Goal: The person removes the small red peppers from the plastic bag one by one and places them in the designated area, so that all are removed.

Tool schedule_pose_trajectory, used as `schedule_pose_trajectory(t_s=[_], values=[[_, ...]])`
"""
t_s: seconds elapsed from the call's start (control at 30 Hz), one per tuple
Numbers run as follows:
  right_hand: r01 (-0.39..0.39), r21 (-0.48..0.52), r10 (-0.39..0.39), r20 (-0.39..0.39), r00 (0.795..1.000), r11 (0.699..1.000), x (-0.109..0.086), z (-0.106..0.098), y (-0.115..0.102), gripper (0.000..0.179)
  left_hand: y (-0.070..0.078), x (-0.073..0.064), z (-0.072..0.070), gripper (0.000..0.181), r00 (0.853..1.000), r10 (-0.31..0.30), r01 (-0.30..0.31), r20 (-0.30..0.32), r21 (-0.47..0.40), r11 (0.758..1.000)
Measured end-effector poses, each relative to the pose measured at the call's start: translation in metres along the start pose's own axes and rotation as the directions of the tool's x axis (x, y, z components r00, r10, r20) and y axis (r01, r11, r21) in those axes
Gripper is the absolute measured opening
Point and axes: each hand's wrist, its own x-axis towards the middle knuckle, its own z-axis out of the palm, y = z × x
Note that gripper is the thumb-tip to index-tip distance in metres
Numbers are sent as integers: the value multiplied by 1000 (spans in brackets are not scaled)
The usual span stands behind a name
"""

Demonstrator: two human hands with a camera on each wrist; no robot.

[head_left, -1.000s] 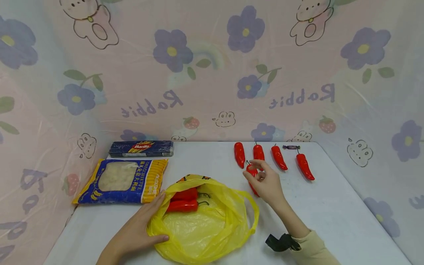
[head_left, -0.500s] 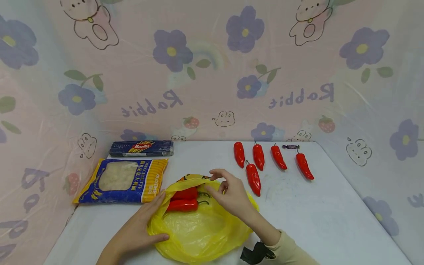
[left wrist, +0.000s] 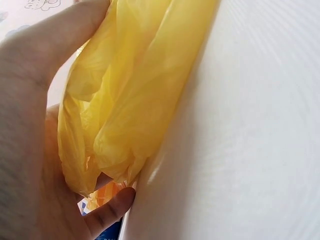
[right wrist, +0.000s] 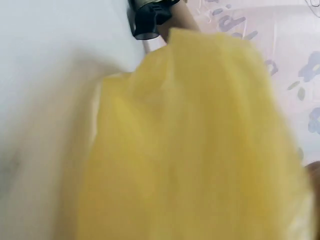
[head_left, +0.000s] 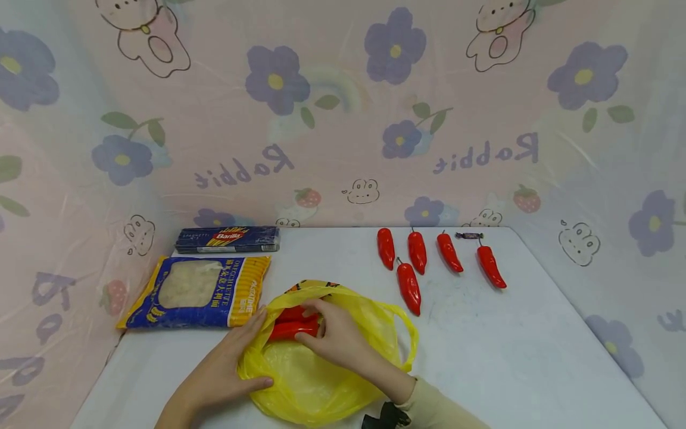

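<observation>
A yellow plastic bag (head_left: pixel 300 384) lies with its mouth spread, also filling much of the left wrist view as crumpled yellow film (left wrist: pixel 145 95). My left hand (head_left: pixel 225 363) rests against the bag's left side, fingers extended along the rim and thumb at the front. Inside the bag, two red peppers (head_left: pixel 292 329) lie side by side. My right hand (head_left: pixel 340 339) reaches into the mouth and grips the peppers' right end with thumb and fingers, hiding the stems. In the right wrist view the blurred bag (right wrist: pixel 185 140) hides most of this hand.
Several red peppers (head_left: pixel 409 289) lie on the white table (head_left: pixel 509 351) at the right, with a small wrapped candy (head_left: pixel 469 236) behind them. At the left are a blue-yellow orecchiette pasta bag (head_left: pixel 195 292) and a dark blue Barilla spaghetti box (head_left: pixel 227 239). Patterned cloth (head_left: pixel 343 119) stands behind.
My right hand has moved left from above the peppers on the table into the bag's mouth, onto the peppers there. My left hand stays in place.
</observation>
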Motion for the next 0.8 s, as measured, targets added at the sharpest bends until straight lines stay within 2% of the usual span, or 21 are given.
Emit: schedule_pose_trajectory(t_s=[0.3,0.43,0.57,0.8], values=[[-25,-6,26,90,996,1000,3,13,14,51,-2,-2,1,114,1000,11,-11,-8,5,1000],[-29,-30,32,118,993,999,3,19,19,51,-1,-1,1,115,1000,-10,10,4,-2,1000],[-8,-86,18,122,992,996,3,22,21,52,-1,-1,1,115,999,-30,30,17,-7,1000],[41,-188,-23,97,995,981,5,22,22,44,-2,-1,2,116,1000,-14,14,3,-8,1000]])
